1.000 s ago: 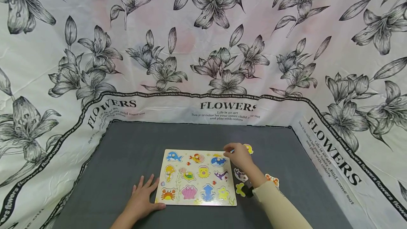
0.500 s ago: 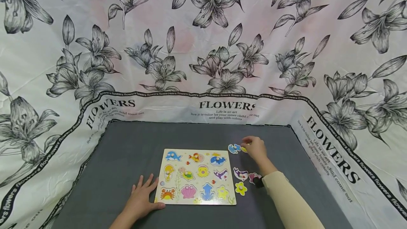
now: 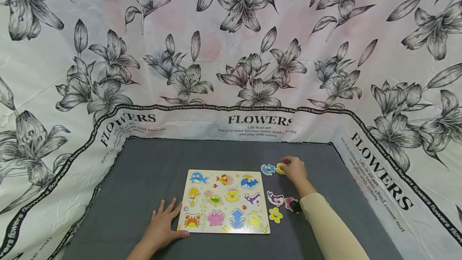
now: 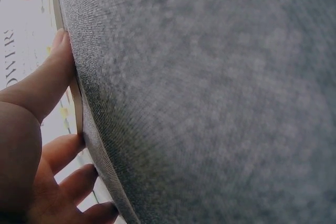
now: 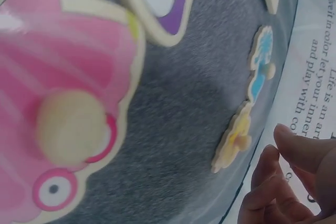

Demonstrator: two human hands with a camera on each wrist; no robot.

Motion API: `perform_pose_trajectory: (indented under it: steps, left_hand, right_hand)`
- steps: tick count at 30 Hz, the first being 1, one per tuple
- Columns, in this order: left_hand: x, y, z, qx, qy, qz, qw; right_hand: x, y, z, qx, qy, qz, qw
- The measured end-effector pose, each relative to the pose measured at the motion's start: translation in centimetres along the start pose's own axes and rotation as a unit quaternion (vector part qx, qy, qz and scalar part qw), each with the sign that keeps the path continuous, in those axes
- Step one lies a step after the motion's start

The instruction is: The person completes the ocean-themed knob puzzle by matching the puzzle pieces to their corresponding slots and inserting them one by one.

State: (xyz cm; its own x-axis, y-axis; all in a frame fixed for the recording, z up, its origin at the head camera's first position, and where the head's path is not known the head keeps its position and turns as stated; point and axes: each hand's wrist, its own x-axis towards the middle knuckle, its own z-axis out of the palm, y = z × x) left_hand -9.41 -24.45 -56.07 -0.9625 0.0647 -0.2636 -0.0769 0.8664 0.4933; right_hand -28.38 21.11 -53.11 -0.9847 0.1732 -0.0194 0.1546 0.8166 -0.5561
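My left hand [image 3: 162,222] lies spread at the lower left corner of a wooden sea-animal puzzle board [image 3: 226,207]. In the left wrist view, its thumb [image 4: 55,72] touches the board's edge. My right hand [image 3: 296,171] hovers by a yellow knobbed puzzle piece [image 3: 280,168], which it partly covers in the head view. In the right wrist view, thumb and fingertips are bent close together beside the yellow piece's knob [image 5: 242,141], with a gap showing between. A blue piece [image 3: 268,169] lies against the yellow one, near the board's upper right corner.
Right of the board lie a purple-and-white whale piece [image 3: 275,198], a yellow starfish piece [image 3: 276,215] and a pink piece [image 5: 100,51] with a round knob. Dark grey cloth [image 3: 155,163] covers the table. A flower-printed sheet [image 3: 195,125] rises behind it.
My right hand has moved right from the board's upper right corner, leaving the blue piece lying beside the board, and is now by the yellow piece. The left hand has stayed in place.
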Motion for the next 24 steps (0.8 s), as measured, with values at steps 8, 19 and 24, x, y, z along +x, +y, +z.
perform_pose_trajectory:
  steps: [8, 19, 24]
  left_hand:
    - [-0.1, 0.3, -0.2, 0.000, 0.005, -0.001, 1.0000]
    - [-0.8, 0.7, 0.2, -0.007, 0.004, 0.002, 1.0000]
    - [-0.8, 0.5, 0.5, -0.015, 0.007, 0.001, 0.9999]
  right_hand:
    - [0.6, 0.8, 0.4, -0.015, -0.028, 0.033, 0.999]
    - [0.8, 1.8, 1.1, 0.002, -0.025, 0.030, 0.999]
    - [0.9, 1.8, 1.2, 0.007, -0.025, 0.025, 0.999]
